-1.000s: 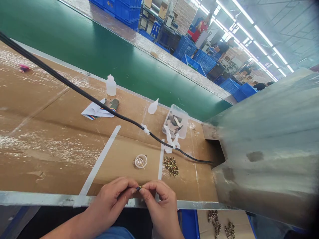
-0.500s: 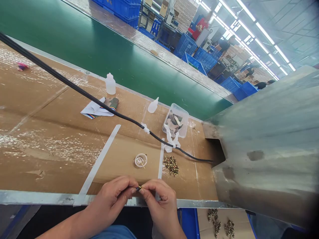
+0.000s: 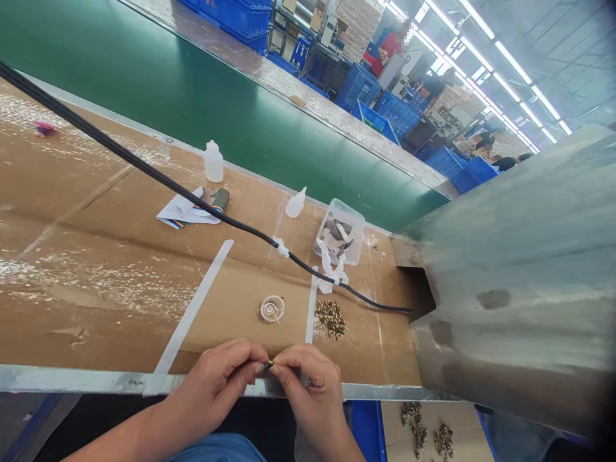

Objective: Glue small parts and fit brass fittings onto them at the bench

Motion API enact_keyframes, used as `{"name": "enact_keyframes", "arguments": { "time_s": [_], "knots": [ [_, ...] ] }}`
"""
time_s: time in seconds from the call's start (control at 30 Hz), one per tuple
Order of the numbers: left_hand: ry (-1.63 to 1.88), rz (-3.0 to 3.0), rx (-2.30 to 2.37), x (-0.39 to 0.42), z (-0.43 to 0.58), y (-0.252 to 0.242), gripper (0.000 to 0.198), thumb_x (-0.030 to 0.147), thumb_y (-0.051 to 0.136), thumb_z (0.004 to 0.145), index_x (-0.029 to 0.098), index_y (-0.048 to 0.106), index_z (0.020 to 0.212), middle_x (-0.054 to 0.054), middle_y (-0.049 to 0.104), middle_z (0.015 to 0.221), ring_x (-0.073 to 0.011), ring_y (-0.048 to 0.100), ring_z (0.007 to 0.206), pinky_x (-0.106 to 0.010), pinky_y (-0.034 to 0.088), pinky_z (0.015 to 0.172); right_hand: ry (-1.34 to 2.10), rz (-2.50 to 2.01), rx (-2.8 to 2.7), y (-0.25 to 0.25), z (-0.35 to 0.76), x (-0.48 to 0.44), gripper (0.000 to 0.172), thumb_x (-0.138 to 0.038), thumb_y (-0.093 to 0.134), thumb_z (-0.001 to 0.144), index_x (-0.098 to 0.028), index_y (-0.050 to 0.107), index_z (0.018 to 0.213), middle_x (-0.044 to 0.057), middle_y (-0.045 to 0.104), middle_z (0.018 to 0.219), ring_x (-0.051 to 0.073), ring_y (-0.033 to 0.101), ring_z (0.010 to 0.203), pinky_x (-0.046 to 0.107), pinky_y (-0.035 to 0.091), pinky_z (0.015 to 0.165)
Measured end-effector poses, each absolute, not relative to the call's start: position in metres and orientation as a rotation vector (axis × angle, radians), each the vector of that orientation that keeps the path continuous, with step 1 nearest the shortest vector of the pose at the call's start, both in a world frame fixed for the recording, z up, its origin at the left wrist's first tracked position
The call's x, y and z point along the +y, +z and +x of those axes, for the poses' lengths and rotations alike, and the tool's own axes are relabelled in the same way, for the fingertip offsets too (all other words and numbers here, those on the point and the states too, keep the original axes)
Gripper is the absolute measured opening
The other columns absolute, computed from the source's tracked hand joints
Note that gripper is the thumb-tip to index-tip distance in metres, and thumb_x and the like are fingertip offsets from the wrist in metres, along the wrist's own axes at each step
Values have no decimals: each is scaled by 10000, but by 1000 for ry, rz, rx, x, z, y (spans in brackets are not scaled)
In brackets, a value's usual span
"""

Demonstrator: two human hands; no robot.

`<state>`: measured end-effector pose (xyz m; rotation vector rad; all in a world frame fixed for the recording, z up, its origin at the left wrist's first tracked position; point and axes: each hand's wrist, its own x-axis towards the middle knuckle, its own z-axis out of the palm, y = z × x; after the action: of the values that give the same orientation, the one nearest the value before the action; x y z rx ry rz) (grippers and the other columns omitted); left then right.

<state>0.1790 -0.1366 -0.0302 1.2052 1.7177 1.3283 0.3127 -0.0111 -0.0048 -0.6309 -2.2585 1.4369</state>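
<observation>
with left hand (image 3: 222, 377) and right hand (image 3: 312, 380), we are pinching a small dark-and-yellow piece (image 3: 269, 364), ideally using light, even pressure.

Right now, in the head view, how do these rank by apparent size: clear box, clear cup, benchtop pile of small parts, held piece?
Largest to smallest:
1. Clear box
2. Benchtop pile of small parts
3. Clear cup
4. Held piece; partly covered, but what shows is smallest

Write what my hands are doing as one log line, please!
left hand: pinching dark-and-yellow piece | right hand: pinching same piece | on cardboard beyond: clear cup, pile of small parts
</observation>
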Motion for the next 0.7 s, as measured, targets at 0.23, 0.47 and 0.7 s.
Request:
{"name": "enact_keyframes", "arguments": {
  "time_s": [0.23,0.47,0.7],
  "knots": [
    [1327,1188,1713,-135,179,-28,196,219,418,952,210,596,871,15,629,756,-128,592,691,-189,455,631,1406,-596,-2275,-4,313,-9,125,-155,659,858,-210,713,760,-5,699,722,136,622,690,218,445,665],
    [1313,1213,1715,-135,178,-28,196,217,423,953,205,598,865,11,635,757,-126,599,694,-192,460,648,1380,-571,-2279,-3,312,-8,129,-145,660,854,-210,722,761,-3,704,718,134,629,684,208,457,658],
    [1295,1253,1718,-136,177,-30,191,212,428,953,206,600,870,1,655,771,-137,622,719,-206,478,671,1377,-592,-2277,-2,312,-8,127,-151,671,847,-216,733,757,2,711,717,140,640,685,217,465,654]
  ]
}}
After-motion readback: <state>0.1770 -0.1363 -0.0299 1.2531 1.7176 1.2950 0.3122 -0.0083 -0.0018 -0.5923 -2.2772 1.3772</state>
